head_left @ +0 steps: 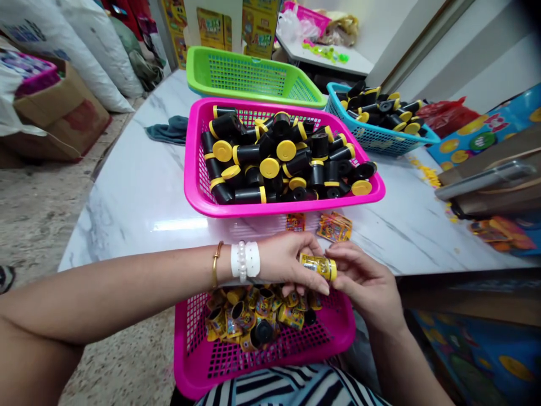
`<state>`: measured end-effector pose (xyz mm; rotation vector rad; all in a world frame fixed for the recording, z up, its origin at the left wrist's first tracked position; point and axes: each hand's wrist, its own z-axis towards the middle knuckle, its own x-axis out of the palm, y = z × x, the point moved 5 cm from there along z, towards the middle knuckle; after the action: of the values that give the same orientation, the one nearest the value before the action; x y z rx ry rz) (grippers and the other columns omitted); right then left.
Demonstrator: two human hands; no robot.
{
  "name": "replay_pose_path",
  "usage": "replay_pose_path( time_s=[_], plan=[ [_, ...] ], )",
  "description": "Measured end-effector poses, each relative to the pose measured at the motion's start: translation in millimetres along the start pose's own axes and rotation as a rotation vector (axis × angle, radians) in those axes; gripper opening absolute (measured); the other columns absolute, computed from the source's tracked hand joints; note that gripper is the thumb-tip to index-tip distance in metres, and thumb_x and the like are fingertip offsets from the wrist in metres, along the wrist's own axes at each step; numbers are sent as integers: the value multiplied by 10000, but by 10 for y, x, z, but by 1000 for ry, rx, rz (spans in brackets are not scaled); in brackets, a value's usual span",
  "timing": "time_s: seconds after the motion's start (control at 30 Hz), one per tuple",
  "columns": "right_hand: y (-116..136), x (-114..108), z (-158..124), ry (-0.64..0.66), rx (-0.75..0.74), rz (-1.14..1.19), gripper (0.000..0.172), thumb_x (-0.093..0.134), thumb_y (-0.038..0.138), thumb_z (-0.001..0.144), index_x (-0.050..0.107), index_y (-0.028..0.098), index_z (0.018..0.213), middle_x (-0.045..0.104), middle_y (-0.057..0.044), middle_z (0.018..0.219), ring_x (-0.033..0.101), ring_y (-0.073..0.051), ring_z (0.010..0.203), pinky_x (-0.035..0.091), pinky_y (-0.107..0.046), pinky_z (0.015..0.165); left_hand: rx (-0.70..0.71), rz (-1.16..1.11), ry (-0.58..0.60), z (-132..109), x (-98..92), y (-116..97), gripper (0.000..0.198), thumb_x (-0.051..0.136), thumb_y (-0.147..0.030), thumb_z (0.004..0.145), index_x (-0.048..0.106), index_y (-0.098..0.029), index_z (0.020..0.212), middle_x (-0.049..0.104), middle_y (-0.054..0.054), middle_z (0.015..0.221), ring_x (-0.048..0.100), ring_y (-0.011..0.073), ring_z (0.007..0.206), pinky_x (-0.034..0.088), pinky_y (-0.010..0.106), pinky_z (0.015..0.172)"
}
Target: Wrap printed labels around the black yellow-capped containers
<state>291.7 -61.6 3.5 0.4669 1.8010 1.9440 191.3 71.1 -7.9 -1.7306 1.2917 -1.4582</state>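
Between my two hands lies a small canister with a yellow printed label and a yellow cap, tilted nearly flat. My left hand wraps its fingers and thumb around the labelled body. At the capped end, the fingers of my right hand press on the yellow cap. Below, a pink basket on my lap holds labelled yellow canisters, some showing dark open ends. Ahead on the table, another pink basket is heaped with plain black canisters with yellow caps.
Orange printed sleeves lie on the marble-patterned table just past my hands. A green basket stands behind, and a blue basket of black canisters at the right. A dark cloth lies left; a cardboard box stands on the floor.
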Motion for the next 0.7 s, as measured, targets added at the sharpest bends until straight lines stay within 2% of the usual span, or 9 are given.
replay_pose_path(
  time_s=[0.1, 0.2, 0.27, 0.33, 0.43, 0.53, 0.63, 0.7],
  plan=[
    [82, -13, -5, -33, -58, -120, 230, 847, 278, 785, 809, 277, 1013, 667, -46, 989, 684, -125, 693, 614, -217, 599, -26, 73, 21, -29, -14, -25, 495, 885, -444, 695, 554, -192, 963, 639, -43, 650, 592, 113, 469, 418, 189, 397],
    [80, -10, 1, -65, -42, -144, 219, 836, 248, 794, 809, 268, 1010, 672, -33, 956, 701, -118, 624, 620, -219, 560, -31, 241, -8, -52, -50, -26, 374, 752, -507, 824, 644, -169, 943, 598, -42, 584, 523, 101, 419, 375, 204, 402],
    [38, 19, -2, -91, -9, -114, 212, 848, 244, 780, 807, 252, 988, 678, -14, 872, 704, -123, 570, 621, -230, 542, 71, 393, -109, -62, -71, -64, 291, 754, -432, 835, 694, -163, 927, 632, -22, 616, 552, 115, 486, 415, 224, 476],
    [-8, 62, -9, -117, 13, -48, 198, 865, 269, 762, 803, 241, 948, 679, 4, 797, 688, -121, 536, 613, -234, 523, 241, 538, -215, -84, -50, -138, 206, 795, -319, 806, 725, -164, 921, 704, 14, 744, 632, 149, 664, 467, 242, 616],
    [-63, 108, -7, -129, 36, 20, 185, 872, 291, 754, 797, 241, 915, 689, 6, 770, 667, -117, 547, 598, -229, 510, 395, 696, -270, -118, 11, -227, 176, 827, -268, 782, 740, -153, 883, 733, 51, 850, 655, 189, 833, 472, 266, 746],
    [-101, 98, 27, -87, 78, 27, 122, 844, 282, 786, 798, 241, 890, 695, -7, 792, 668, -117, 558, 594, -223, 501, 307, 664, -155, -102, -12, -237, 271, 831, -369, 783, 748, -148, 914, 711, 43, 811, 636, 171, 742, 475, 263, 681],
    [-116, 49, 68, -36, 105, 57, 81, 828, 286, 802, 793, 236, 856, 705, -23, 948, 663, -96, 524, 606, -239, 498, 123, 384, 39, -64, -101, -191, 326, 763, -423, 844, 737, -162, 1037, 689, 15, 790, 601, 124, 594, 465, 233, 547],
    [-126, 16, 80, -22, 122, 69, 99, 822, 300, 810, 787, 228, 868, 701, -31, 1034, 656, -83, 497, 619, -254, 509, 45, 203, 133, -35, -161, -159, 314, 787, -405, 827, 734, -154, 1008, 696, 15, 770, 612, 117, 568, 469, 221, 512]
  ],
)
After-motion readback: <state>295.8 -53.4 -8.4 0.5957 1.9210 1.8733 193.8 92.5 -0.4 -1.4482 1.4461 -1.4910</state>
